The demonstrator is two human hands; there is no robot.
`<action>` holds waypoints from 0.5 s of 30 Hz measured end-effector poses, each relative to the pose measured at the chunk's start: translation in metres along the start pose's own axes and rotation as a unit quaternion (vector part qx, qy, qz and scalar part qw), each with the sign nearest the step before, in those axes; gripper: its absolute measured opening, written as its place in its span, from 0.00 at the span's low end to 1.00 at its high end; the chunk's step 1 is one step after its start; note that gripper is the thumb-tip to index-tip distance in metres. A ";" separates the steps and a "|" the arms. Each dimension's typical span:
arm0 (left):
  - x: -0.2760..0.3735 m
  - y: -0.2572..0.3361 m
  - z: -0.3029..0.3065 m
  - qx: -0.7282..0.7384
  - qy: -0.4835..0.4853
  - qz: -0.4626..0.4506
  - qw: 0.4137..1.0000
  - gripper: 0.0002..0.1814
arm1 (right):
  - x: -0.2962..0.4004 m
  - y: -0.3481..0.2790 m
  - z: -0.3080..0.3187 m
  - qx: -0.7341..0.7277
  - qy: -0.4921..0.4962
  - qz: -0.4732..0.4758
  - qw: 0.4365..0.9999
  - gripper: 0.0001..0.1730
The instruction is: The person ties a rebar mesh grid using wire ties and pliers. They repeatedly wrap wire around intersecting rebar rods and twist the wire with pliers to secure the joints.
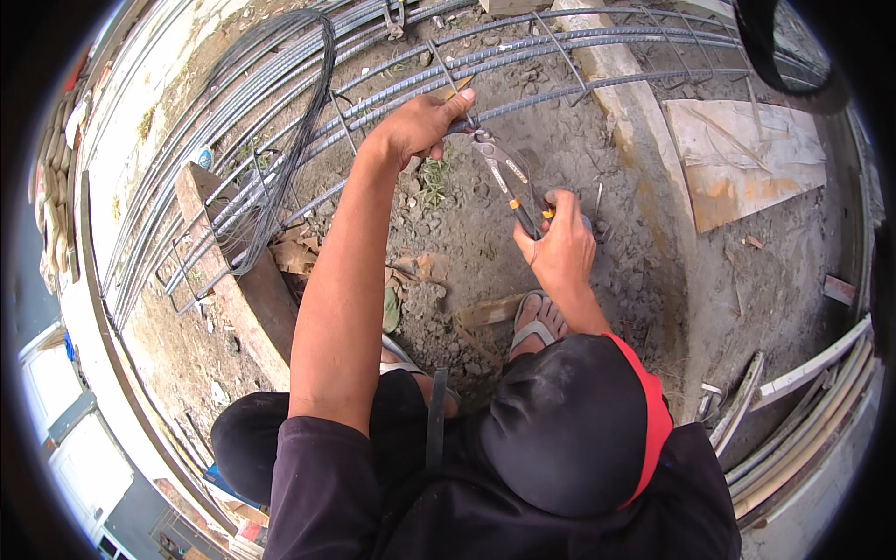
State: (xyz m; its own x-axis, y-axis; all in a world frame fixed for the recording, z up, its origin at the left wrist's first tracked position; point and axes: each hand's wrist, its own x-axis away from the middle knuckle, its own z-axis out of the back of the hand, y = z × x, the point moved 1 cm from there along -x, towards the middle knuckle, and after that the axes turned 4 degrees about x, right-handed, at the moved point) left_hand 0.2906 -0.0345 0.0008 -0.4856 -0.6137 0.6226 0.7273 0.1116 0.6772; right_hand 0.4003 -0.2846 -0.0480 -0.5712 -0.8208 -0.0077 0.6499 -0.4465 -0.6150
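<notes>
My left hand (pixel 418 129) grips the nearest ribbed steel rebar (pixel 525 105) of a long cage, thumb up, beside a crossing stirrup (pixel 442 66). Against that bar, just past my fingers, are the jaws of end-cutting nippers (pixel 498 157). Black handles with orange bands run back from them into my right hand (pixel 560 241), which is closed round the grips. A thin wire loops beside the nippers' handles. Whether the jaws bite on wire is too small to tell. Farther left, a bundle of thin black tie wire (pixel 308 133) hangs over the bars.
A thick beam (pixel 245 280) props the cage at left. Another hand tool (pixel 394 21) lies by the bars at the top. To the right are a concrete ledge (pixel 623 105), a plywood sheet (pixel 752 157) and long strips (pixel 805 427). A wood offcut (pixel 493 310) lies near my sandalled foot.
</notes>
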 end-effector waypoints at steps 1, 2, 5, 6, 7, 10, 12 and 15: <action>0.000 0.000 0.000 -0.007 -0.006 0.003 1.000 0.47 | 0.000 0.000 0.003 0.044 0.032 0.040 0.998 0.31; 0.000 0.001 0.001 -0.015 -0.012 0.007 1.000 0.46 | 0.001 0.002 0.005 0.087 0.064 0.080 0.991 0.32; 0.004 0.009 0.000 -0.024 -0.019 0.010 0.999 0.46 | 0.000 0.007 0.007 0.145 0.085 0.110 0.980 0.34; 0.005 0.009 0.001 -0.024 -0.018 0.009 1.000 0.46 | -0.003 0.007 0.009 0.154 0.084 0.110 0.978 0.34; 0.004 0.007 0.001 -0.021 -0.011 0.004 1.000 0.46 | -0.006 0.007 0.009 0.162 0.084 0.111 0.977 0.34; 0.003 0.005 -0.001 -0.019 -0.006 -0.010 1.000 0.47 | -0.007 0.011 0.003 0.140 0.075 0.135 0.978 0.33; 0.007 0.010 0.002 -0.029 -0.018 -0.014 0.999 0.47 | 0.001 0.013 -0.004 0.093 0.038 0.108 0.989 0.34; 0.016 0.023 0.002 -0.052 -0.023 0.013 0.998 0.47 | 0.002 0.014 -0.008 0.072 0.022 0.093 0.993 0.30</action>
State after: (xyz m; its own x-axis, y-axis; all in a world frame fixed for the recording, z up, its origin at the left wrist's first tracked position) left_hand 0.2985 -0.0399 0.0274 -0.4853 -0.5749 0.6587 0.7851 0.0449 0.6177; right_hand 0.4042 -0.2902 -0.0630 -0.4535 -0.8790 -0.1470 0.8095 -0.3372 -0.4806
